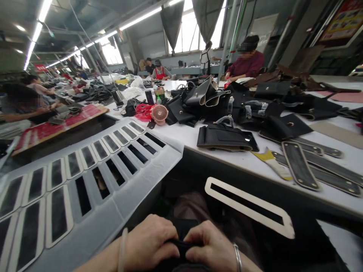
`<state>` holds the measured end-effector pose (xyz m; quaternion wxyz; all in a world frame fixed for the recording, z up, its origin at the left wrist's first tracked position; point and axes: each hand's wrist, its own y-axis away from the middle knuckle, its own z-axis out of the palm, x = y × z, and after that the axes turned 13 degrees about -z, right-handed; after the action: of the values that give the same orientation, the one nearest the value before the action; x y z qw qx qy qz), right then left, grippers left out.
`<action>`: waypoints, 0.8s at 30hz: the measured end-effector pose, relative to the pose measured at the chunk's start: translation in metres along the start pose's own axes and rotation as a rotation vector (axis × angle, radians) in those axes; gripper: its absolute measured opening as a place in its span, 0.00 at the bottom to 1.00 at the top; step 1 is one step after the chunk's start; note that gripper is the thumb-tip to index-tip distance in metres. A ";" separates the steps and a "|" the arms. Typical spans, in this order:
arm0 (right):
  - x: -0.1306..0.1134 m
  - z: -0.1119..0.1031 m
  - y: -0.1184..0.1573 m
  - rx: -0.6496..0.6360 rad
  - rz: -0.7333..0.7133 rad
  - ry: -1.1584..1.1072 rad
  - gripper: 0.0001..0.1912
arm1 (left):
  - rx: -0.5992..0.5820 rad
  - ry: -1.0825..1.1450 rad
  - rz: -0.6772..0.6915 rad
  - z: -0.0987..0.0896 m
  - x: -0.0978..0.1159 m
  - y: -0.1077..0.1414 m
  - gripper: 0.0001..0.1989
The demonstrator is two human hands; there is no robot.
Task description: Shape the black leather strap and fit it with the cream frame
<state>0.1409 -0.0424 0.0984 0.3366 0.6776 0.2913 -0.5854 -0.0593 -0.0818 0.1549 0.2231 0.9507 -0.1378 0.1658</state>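
In front of my lap, my left hand (159, 240) pinches the edge of a black piece of leather or fabric (184, 225) between thumb and fingers. My right hand (210, 243) grips the same edge from the other side, with the thumbs close together. Most of the black piece is hidden by my hands or lost against dark clothing. To the right of my right hand is a long off-white frame (287, 226) with rounded ends and a narrow slot. Similar off-white frames (69, 211) lie in rows on a grey sheet (113, 215) at my left.
A white table (187, 138) holds a black bag (227, 138), a pile of black bag parts (207, 94), dark straps with pale edges (300, 164) and a pink fan (159, 114). The grey sheet has several slots cut through it. Co-workers (246, 62) sit beyond and to the left.
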 end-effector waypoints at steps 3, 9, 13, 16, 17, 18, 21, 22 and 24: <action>0.003 -0.011 0.003 0.146 -0.049 -0.100 0.11 | 0.074 0.069 -0.143 0.019 -0.010 0.008 0.08; 0.036 -0.018 0.007 0.665 -0.035 -0.143 0.29 | 0.358 0.454 -0.459 -0.013 -0.036 0.020 0.18; 0.045 0.016 -0.023 0.712 -0.211 -0.261 0.42 | 0.501 0.854 -0.445 -0.013 -0.033 0.008 0.19; 0.029 0.030 -0.047 0.786 -0.331 -0.123 0.46 | 0.571 1.081 -0.360 0.005 -0.026 -0.016 0.28; 0.023 0.030 -0.052 0.815 -0.349 -0.063 0.44 | 0.607 1.135 -0.334 0.012 -0.023 -0.024 0.29; 0.018 0.027 -0.056 0.837 -0.356 -0.032 0.42 | 0.658 1.179 -0.318 0.020 -0.020 -0.032 0.31; 0.018 0.014 -0.061 0.894 -0.322 -0.182 0.38 | 0.797 1.229 -0.339 0.043 -0.012 -0.051 0.33; 0.023 0.009 -0.061 0.922 -0.301 -0.239 0.38 | 0.813 1.224 -0.356 0.051 -0.009 -0.056 0.34; 0.036 0.003 -0.060 0.992 -0.295 -0.225 0.36 | 0.841 1.197 -0.387 0.067 -0.006 -0.062 0.34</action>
<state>0.0972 -0.0082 0.0556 -0.0813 0.6402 0.0337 -0.7631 -0.0273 -0.0591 0.0726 -0.0966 0.7106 0.2510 0.6502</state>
